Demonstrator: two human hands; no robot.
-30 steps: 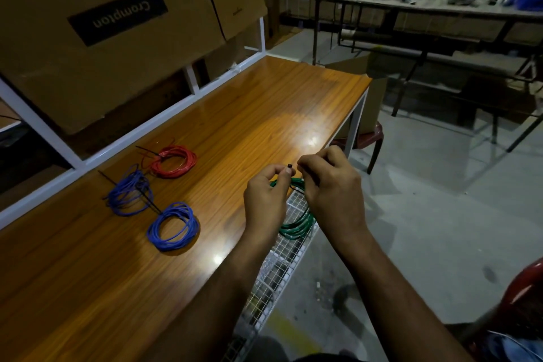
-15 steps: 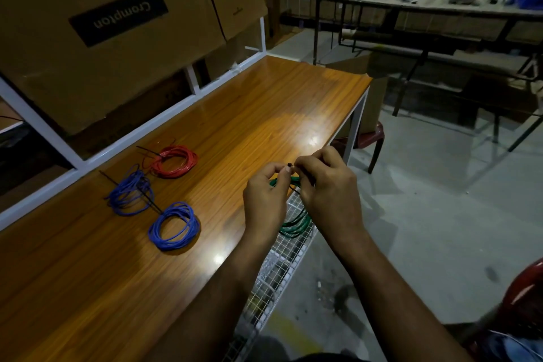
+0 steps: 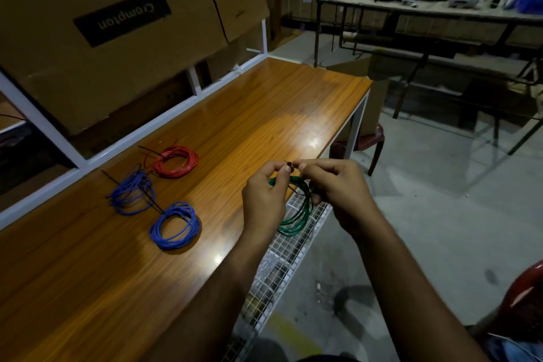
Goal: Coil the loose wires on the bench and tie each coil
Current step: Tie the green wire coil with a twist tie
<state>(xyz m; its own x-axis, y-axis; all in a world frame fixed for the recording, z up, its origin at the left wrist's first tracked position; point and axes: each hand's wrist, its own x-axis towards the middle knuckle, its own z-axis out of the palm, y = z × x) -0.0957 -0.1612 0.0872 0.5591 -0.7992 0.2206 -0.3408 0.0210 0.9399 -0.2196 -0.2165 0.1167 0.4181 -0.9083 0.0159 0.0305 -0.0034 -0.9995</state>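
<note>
- Pinching a black cable tie [image 3: 289, 167] between thumb and forefinger, the left hand [image 3: 264, 200] and the right hand [image 3: 338, 188] meet fingertip to fingertip just past the near edge of the table [image 3: 264, 114].
- Both hands have their fingers curled; the tie's small head shows in the gap between the two pinches.
- The green wire coil [image 3: 296, 216] hangs below the hands, its upper part hidden behind them, its lower loops over the white wire-mesh tray [image 3: 282, 261] that runs along the table's edge.
- On the tabletop to the left lie three finished coils: a red wire coil [image 3: 176, 161] farthest back, a blue coil [image 3: 132, 192] beside it, and a second blue coil [image 3: 175, 226] nearest the person.
- Black tie tails stick out from the red coil and the farther blue coil.
- Cardboard boxes [image 3: 117, 38], one printed "Crompton" upside down, stand behind the table's white frame.
</note>
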